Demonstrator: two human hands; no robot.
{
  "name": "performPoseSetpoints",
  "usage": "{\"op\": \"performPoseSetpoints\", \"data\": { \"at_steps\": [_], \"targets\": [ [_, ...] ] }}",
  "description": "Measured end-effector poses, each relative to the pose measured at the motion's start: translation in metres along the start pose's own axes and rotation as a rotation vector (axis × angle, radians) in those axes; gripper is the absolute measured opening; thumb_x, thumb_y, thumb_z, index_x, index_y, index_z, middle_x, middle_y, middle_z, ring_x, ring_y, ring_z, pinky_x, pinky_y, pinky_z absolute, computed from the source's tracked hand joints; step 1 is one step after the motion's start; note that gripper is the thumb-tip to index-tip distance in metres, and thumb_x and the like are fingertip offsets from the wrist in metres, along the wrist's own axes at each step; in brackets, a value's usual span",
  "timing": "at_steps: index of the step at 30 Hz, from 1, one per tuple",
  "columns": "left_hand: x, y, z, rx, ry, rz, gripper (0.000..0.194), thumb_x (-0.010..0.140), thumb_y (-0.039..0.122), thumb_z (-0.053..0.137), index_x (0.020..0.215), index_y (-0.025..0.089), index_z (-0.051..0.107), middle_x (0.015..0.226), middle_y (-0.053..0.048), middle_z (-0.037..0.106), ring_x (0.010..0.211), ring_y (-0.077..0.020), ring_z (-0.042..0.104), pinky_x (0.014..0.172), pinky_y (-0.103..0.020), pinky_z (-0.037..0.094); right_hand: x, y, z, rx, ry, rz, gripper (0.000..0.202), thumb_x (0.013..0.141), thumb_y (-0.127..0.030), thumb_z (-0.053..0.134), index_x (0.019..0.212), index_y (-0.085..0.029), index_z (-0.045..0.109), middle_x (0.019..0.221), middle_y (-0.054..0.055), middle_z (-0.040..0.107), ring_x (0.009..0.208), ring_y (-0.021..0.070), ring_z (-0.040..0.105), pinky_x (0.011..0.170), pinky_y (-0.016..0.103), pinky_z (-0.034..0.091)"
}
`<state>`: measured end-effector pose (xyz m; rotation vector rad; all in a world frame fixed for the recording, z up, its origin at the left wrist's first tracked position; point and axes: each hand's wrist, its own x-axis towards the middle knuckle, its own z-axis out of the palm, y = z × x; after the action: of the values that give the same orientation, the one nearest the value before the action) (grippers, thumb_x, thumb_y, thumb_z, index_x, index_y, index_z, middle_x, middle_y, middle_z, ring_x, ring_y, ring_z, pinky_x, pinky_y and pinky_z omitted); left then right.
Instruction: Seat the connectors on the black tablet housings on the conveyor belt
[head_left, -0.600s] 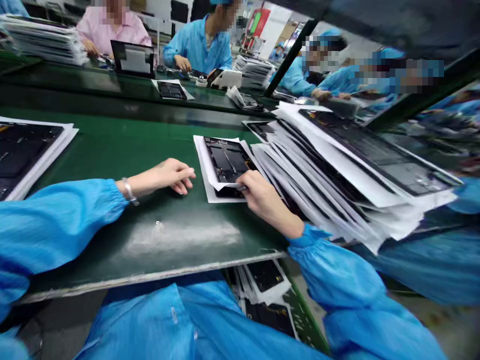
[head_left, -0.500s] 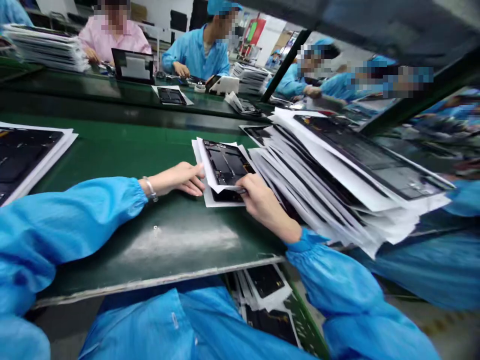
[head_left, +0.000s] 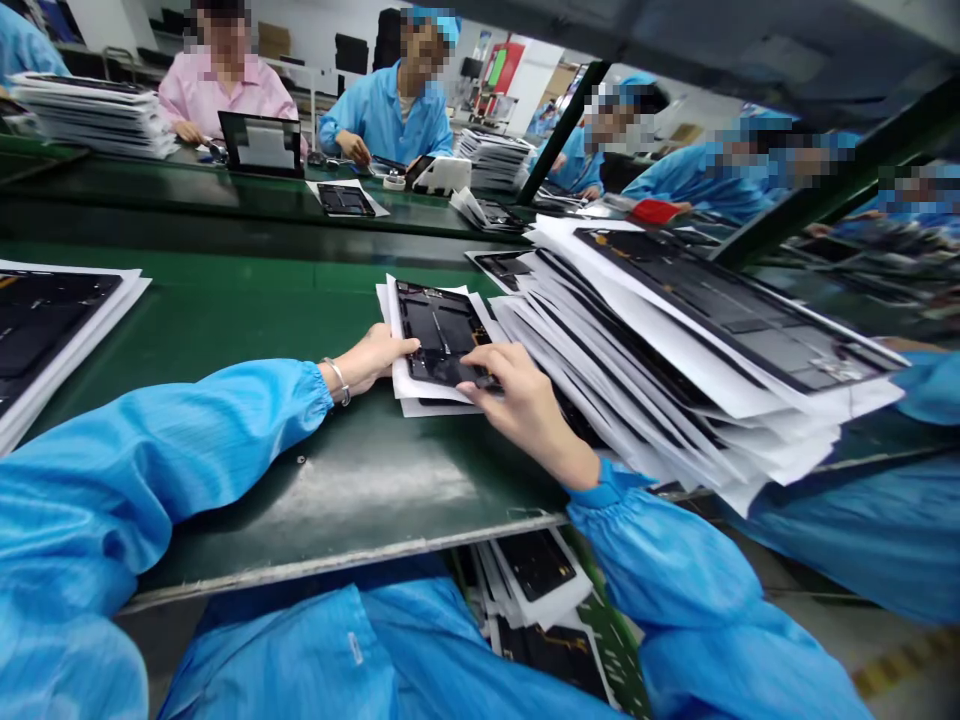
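Head view: an opened tablet housing (head_left: pixel 435 322) lies on white paper sheets (head_left: pixel 431 392) at the centre of the frame. The left hand (head_left: pixel 369 357) has its thumb over the left edge; its grip cannot be told, the other fingers being partly hidden. The right hand (head_left: pixel 525 398) holds thumb and forefinger slightly apart at the lower right corner. The housing looks light, stiff and delicate inside, best taken by its rims; the paper may slip. The leaning stack (head_left: pixel 615 365) crowds the right side.
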<state>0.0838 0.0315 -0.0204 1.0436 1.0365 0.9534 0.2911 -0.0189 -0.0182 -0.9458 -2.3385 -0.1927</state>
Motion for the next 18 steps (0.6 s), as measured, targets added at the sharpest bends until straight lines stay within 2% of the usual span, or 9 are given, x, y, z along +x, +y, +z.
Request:
{"op": "performPoseSetpoints", "data": {
  "at_steps": [2, 5, 8, 11, 14, 18],
  "targets": [
    [-0.007, 0.005, 0.007, -0.03, -0.017, 0.012, 0.013, 0.083, 0.013, 0.071, 0.095, 0.01, 0.068, 0.086, -0.007, 0.074, 0.076, -0.0178, 0.07, 0.083, -0.037, 0.059, -0.002, -0.001, -0.004, -0.022, -0.027, -0.032, 0.02, 0.09, -0.027, 0.065, 0.108, -0.023, 0.058, 0.105, 0.009, 0.066, 0.093, 0.0254, 0.06, 0.08, 0.039, 0.049],
    [-0.012, 0.025, 0.021, -0.068, -0.05, 0.043, 0.009, 0.088, 0.015, 0.069, 0.095, 0.01, 0.066, 0.085, -0.006, 0.074, 0.075, -0.0159, 0.07, 0.086, -0.037, 0.059, 0.003, 0.001, -0.01, -0.082, -0.01, -0.011, 0.025, 0.088, -0.012, 0.056, 0.111, -0.021, 0.06, 0.104, 0.011, 0.065, 0.092, 0.0269, 0.06, 0.079, 0.039, 0.048],
    [-0.008, 0.054, 0.029, -0.093, -0.101, 0.057, 0.007, 0.094, 0.016, 0.064, 0.092, 0.009, 0.065, 0.081, -0.006, 0.073, 0.072, -0.0131, 0.069, 0.089, -0.035, 0.058, 0.015, 0.009, -0.016, -0.158, 0.108, 0.056, 0.037, 0.083, -0.001, 0.042, 0.108, -0.022, 0.061, 0.097, 0.01, 0.061, 0.092, 0.0267, 0.059, 0.077, 0.039, 0.047],
    [-0.005, 0.071, 0.023, -0.056, -0.167, 0.051, 0.017, 0.097, 0.023, 0.062, 0.088, 0.009, 0.066, 0.08, -0.008, 0.073, 0.073, -0.0141, 0.07, 0.091, -0.035, 0.057, 0.022, 0.018, -0.017, -0.259, 0.23, 0.032, 0.039, 0.081, 0.001, 0.041, 0.102, -0.024, 0.062, 0.089, 0.006, 0.06, 0.084, 0.0232, 0.06, 0.072, 0.034, 0.047],
    [-0.008, 0.064, 0.006, 0.024, -0.192, 0.009, 0.024, 0.099, 0.032, 0.059, 0.09, 0.01, 0.066, 0.083, -0.012, 0.074, 0.079, -0.0185, 0.073, 0.092, -0.037, 0.057, 0.018, 0.022, -0.015, -0.298, 0.273, -0.03, 0.038, 0.079, 0.002, 0.042, 0.1, -0.023, 0.063, 0.085, 0.005, 0.06, 0.077, 0.0213, 0.06, 0.068, 0.032, 0.048],
    [-0.015, 0.04, -0.021, 0.049, -0.055, -0.025, 0.015, 0.097, 0.024, 0.057, 0.096, 0.011, 0.063, 0.088, -0.014, 0.074, 0.085, -0.0211, 0.074, 0.094, -0.038, 0.058, 0.01, 0.023, -0.014, -0.321, 0.377, 0.015, 0.034, 0.083, -0.001, 0.044, 0.102, -0.022, 0.064, 0.085, 0.007, 0.061, 0.077, 0.0212, 0.061, 0.067, 0.032, 0.049]
  ]
}}
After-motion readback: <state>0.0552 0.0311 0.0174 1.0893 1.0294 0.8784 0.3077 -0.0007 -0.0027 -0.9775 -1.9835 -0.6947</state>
